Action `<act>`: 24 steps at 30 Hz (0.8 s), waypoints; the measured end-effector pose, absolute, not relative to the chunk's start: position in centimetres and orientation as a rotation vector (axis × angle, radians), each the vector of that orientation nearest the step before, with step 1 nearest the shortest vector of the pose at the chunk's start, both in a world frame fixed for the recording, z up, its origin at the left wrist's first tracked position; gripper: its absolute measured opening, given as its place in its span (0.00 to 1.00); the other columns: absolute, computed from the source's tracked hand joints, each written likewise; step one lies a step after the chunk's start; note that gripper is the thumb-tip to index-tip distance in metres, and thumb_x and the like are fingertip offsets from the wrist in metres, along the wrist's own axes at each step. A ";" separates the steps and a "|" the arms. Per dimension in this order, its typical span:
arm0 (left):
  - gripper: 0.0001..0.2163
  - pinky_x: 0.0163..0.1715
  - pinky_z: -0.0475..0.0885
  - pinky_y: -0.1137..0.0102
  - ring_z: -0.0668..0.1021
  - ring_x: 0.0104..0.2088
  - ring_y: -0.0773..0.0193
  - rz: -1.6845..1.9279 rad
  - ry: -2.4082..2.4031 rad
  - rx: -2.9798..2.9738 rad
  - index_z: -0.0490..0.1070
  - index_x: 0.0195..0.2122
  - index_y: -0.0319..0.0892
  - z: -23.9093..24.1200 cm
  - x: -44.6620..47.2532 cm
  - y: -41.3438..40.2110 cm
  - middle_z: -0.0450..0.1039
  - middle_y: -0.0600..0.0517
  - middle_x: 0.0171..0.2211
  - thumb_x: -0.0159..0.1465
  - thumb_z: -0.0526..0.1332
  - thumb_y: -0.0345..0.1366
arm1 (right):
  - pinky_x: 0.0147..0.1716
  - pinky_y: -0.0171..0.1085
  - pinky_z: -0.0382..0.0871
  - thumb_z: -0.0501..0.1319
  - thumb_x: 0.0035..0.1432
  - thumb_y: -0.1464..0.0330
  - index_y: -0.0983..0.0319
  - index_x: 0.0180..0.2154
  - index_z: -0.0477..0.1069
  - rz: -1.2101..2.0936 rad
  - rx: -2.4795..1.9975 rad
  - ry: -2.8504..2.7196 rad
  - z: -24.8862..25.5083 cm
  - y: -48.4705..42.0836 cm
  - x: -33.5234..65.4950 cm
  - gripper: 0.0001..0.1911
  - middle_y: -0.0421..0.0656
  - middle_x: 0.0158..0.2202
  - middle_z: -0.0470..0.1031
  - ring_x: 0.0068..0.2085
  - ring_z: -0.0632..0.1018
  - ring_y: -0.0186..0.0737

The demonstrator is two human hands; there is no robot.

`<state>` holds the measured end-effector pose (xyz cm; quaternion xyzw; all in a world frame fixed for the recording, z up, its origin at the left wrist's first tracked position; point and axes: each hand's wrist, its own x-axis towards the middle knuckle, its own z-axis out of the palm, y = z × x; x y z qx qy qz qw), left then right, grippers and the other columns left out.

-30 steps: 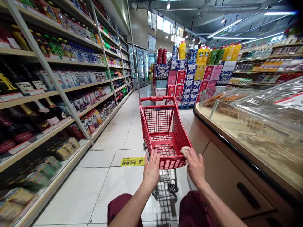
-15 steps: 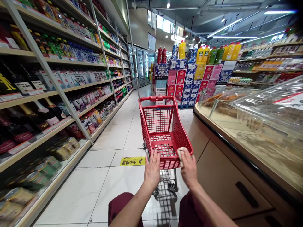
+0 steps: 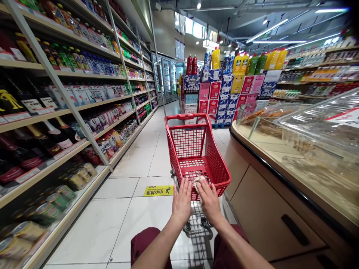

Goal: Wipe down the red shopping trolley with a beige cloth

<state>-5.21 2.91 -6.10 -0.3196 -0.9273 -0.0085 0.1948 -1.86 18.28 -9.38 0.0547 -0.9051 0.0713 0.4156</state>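
A red plastic shopping cart [image 3: 217,164] with lattice walls stands right in front of my knees, its basket holding nothing I can see. My left hand [image 3: 181,200] lies on the near rim of the basket, fingers stretched out and thumb apart. Beside it, my right hand [image 3: 207,200] presses a crumpled whitish cloth [image 3: 198,182] against the same rim. Part of the cloth is hidden under the right fingers. The cart's wheels [image 3: 206,222] rest on the tiles below my hands.
Shelves of bottles and cans [image 3: 60,201] line the left side. A counter with a dark edge [image 3: 269,173] and clear covers stands close on the right. Ahead are stacked drink cartons [image 3: 214,93]. A yellow caution sticker [image 3: 158,191] lies on the tiled floor.
My right hand has slid the cloth leftward along the near rim, from the right corner to beside my left hand. The left hand stays on the rim.
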 end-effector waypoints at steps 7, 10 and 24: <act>0.30 0.58 0.50 0.54 0.44 0.62 0.57 -0.033 -2.607 -0.872 0.45 0.61 0.35 -6.3 -5.0 3.2 0.43 0.46 0.62 0.56 0.49 0.30 | 0.57 0.48 0.47 0.45 0.53 0.80 0.63 0.57 0.56 0.197 0.028 -2.220 -9.3 18.0 -1.9 0.29 0.51 0.55 0.62 0.59 0.59 0.41; 0.30 0.58 0.49 0.53 0.44 0.62 0.59 -0.024 -2.591 -0.894 0.44 0.61 0.36 -6.3 -5.1 3.0 0.45 0.47 0.62 0.56 0.49 0.30 | 0.57 0.47 0.47 0.46 0.54 0.79 0.61 0.56 0.58 0.159 0.188 -2.262 -9.1 18.0 -1.9 0.27 0.48 0.54 0.64 0.59 0.59 0.39; 0.31 0.58 0.46 0.52 0.45 0.62 0.58 -0.046 -2.626 -0.915 0.44 0.61 0.36 -5.8 -5.0 3.4 0.44 0.46 0.62 0.55 0.49 0.29 | 0.57 0.49 0.45 0.44 0.54 0.81 0.59 0.57 0.55 0.061 -0.038 -2.271 -9.3 22.4 -0.6 0.30 0.48 0.55 0.63 0.57 0.62 0.39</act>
